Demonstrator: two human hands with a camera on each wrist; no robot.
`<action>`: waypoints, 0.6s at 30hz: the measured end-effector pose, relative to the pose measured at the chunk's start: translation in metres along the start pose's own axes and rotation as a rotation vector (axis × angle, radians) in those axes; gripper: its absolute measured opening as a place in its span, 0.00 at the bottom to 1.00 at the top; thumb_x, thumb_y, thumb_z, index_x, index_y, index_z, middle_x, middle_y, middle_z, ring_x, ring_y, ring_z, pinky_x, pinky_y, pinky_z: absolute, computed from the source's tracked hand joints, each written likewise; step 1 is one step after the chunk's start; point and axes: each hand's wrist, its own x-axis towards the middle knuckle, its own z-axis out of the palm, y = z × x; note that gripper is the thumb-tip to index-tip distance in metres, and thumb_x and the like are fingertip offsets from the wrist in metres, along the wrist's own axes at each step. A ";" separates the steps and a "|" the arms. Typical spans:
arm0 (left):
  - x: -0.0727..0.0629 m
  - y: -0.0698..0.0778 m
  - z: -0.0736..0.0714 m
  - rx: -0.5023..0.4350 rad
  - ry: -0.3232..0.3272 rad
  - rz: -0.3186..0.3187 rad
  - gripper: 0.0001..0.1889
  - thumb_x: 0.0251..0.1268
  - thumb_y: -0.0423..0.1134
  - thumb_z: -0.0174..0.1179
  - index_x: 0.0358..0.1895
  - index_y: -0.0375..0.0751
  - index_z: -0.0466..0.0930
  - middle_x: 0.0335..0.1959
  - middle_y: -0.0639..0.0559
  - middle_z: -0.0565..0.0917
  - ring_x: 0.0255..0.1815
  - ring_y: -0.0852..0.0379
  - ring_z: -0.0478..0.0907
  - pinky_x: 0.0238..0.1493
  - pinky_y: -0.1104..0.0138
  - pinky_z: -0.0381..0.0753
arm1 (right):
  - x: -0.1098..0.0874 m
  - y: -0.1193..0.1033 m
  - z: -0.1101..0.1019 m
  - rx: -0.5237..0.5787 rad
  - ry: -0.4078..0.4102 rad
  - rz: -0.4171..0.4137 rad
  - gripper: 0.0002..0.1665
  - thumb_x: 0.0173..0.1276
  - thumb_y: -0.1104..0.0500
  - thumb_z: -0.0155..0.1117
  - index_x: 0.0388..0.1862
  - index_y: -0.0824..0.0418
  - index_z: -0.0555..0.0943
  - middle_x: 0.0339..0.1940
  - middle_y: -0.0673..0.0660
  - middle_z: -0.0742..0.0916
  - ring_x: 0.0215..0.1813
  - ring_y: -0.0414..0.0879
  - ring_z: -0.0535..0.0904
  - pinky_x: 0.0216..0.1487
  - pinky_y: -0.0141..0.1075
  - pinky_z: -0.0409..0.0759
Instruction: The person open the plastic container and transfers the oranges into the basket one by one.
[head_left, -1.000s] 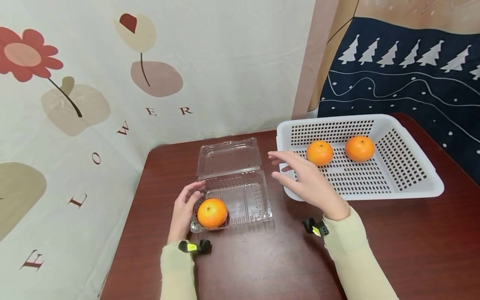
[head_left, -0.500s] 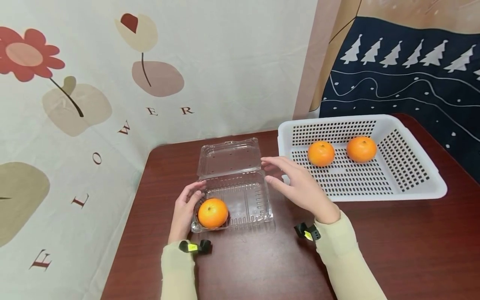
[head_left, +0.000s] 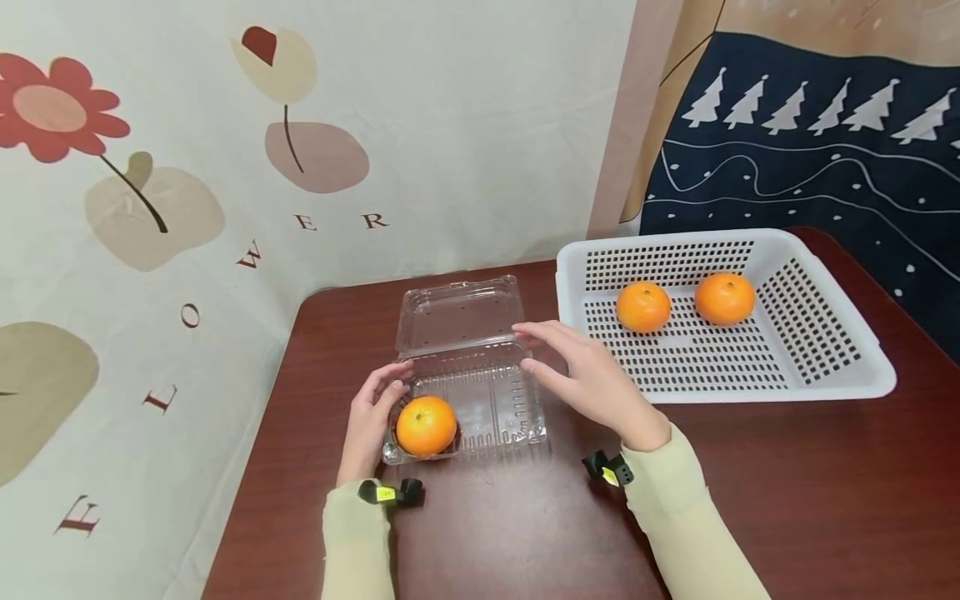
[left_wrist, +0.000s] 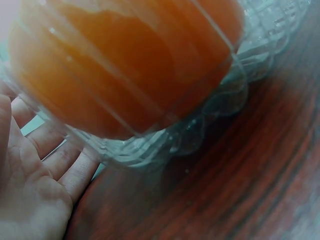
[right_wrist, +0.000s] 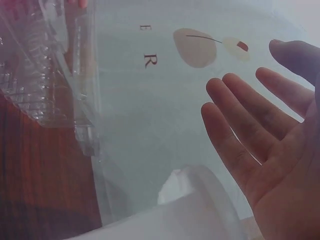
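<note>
A clear plastic clamshell container (head_left: 480, 408) lies on the table with its lid (head_left: 461, 315) folded back behind it. One orange (head_left: 426, 425) sits in the container's front left corner. My left hand (head_left: 367, 421) lies along the left side, and in the left wrist view its relaxed fingers (left_wrist: 52, 150) rest against the outer wall beside the orange (left_wrist: 125, 65). Above the container's right edge hovers my right hand (head_left: 592, 379), holding nothing. Its fingers (right_wrist: 245, 120) are spread and fairly straight in the right wrist view, apart from the container (right_wrist: 40, 65).
A white slotted basket (head_left: 817, 387) stands at the right rear of the table, with two oranges, a left one (head_left: 642, 307) and a right one (head_left: 724, 298). The reddish-brown table (head_left: 510, 533) ends at a printed cloth (head_left: 465, 150) behind.
My right hand has moved left and slightly down, from the basket's left rim to above the container's right edge. The left hand, the container and the oranges stay as they were.
</note>
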 end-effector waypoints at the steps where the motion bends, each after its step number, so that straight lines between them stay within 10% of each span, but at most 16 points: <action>1: 0.001 -0.003 -0.001 -0.003 0.004 0.001 0.16 0.65 0.39 0.51 0.55 0.43 0.70 0.56 0.51 0.74 0.56 0.55 0.69 0.54 0.72 0.69 | 0.000 0.000 0.001 -0.002 -0.003 -0.001 0.25 0.63 0.48 0.56 0.60 0.46 0.68 0.54 0.44 0.76 0.53 0.38 0.71 0.55 0.37 0.69; 18: 0.003 -0.010 -0.001 0.004 0.018 -0.002 0.16 0.64 0.42 0.52 0.55 0.49 0.71 0.55 0.53 0.74 0.54 0.55 0.70 0.53 0.70 0.70 | -0.002 -0.003 0.028 0.180 -0.079 0.026 0.23 0.63 0.51 0.57 0.58 0.42 0.70 0.50 0.40 0.77 0.42 0.33 0.77 0.43 0.31 0.76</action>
